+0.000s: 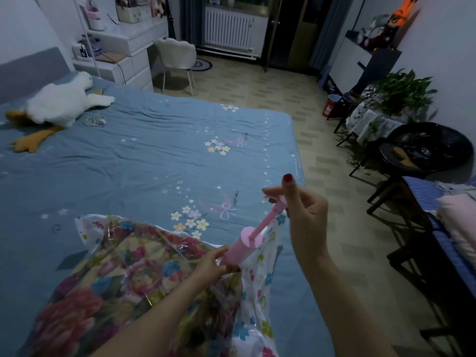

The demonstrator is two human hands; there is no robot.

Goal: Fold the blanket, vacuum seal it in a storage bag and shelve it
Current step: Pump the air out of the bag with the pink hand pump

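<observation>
Nearest the camera, a clear plastic storage bag printed with small coloured flowers lies on the near edge of the bed with the blue star-and-flower sheet. Inside the bag sits the folded blanket with large red and pink blossoms, showing through the crinkled plastic.

A pink plastic hand pump with a round barrel and a thin rod stands tilted on the bag, its base against the plastic and its rod drawn out toward the upper right. The left hand grips the lower end of the barrel, fingers curled round it just above the bag. The right hand holds the handle at the top of the rod, with fingers clenched on it and the thumb pointing up.

Far across the bed from the bag, a white plush goose with orange feet lies near the grey headboard. Beyond the bed stand a white dresser and a white shell-backed chair. To the bed's right, on the tiled floor, are a leafy green plant and a black round basket.
</observation>
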